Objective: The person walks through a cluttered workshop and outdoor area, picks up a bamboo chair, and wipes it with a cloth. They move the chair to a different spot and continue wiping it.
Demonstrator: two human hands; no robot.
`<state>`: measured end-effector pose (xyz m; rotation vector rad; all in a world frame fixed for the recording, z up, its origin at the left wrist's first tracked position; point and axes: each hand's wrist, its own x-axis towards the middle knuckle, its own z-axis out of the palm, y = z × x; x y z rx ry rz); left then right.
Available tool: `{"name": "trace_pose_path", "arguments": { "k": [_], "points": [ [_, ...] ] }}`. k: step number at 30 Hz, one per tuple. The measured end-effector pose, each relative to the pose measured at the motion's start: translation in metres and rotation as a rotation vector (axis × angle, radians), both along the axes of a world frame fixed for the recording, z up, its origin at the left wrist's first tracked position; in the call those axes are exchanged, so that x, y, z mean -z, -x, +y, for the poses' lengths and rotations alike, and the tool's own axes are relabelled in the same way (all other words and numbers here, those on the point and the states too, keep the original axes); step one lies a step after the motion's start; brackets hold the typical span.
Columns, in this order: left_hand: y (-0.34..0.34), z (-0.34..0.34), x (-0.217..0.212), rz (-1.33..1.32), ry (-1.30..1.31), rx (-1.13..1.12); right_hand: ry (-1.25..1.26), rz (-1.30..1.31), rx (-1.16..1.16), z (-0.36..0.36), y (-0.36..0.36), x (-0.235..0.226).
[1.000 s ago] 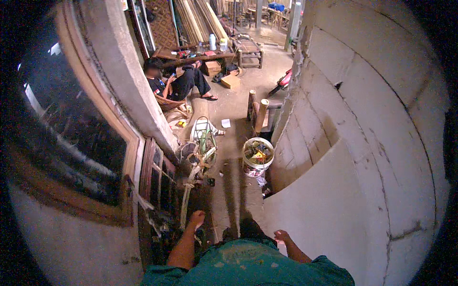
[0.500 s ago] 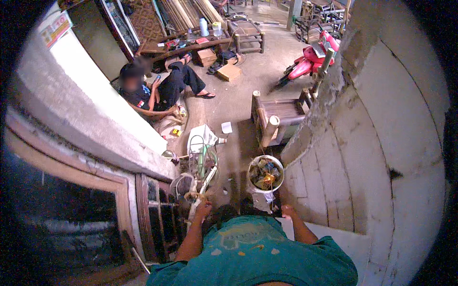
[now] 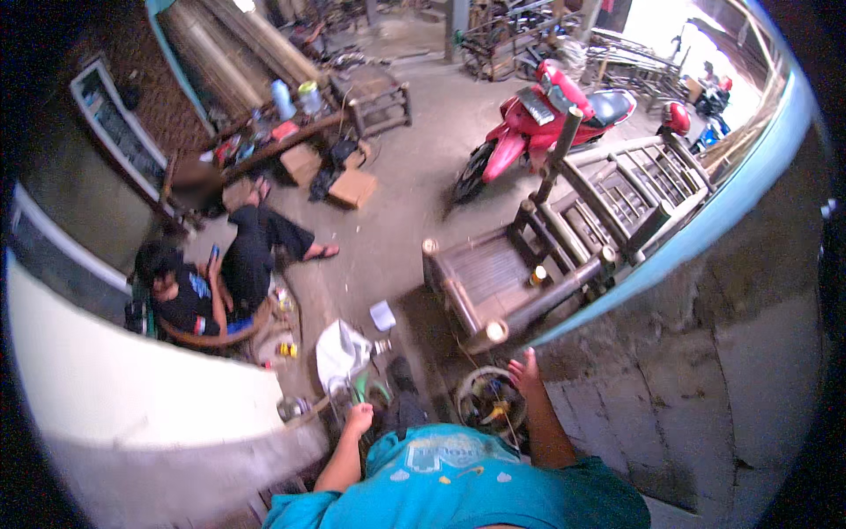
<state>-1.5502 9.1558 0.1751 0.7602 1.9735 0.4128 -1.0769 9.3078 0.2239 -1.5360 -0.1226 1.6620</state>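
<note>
Right hand spread wide, nothing in it, just over bucket. Bucket stands near bamboo bench, loaded: looks stiff, probably heavyish, rim best hold. Left hand curled by green piece; can't tell if gripping. White sack beyond, likely soft, light.

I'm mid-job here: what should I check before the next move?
1. Right hand empty: ok, fingers spread, no object visible in it.
2. Left hand empty: cannot tell, its inside is hidden.
3. Bucket clear of the right hand: cannot tell, they overlap in view.
4. Floor ahead free of loose items: not ok, a white sheet lies there.
5. Seated person apart from both hands: ok.
</note>
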Motion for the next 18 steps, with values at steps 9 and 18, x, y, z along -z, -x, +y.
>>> {"name": "trace_pose_path", "arguments": {
  "k": [9, 18],
  "points": [
    [0.16, 0.283, -0.035, 0.016, -0.124, 0.16, 0.083, -1.02, -0.2, 0.091, 0.03, 0.051],
    [0.209, 0.513, -0.038, -0.237, -0.193, 0.133, 0.583, -1.181, -0.398, 0.162, 0.108, -0.029]
  ]
}}
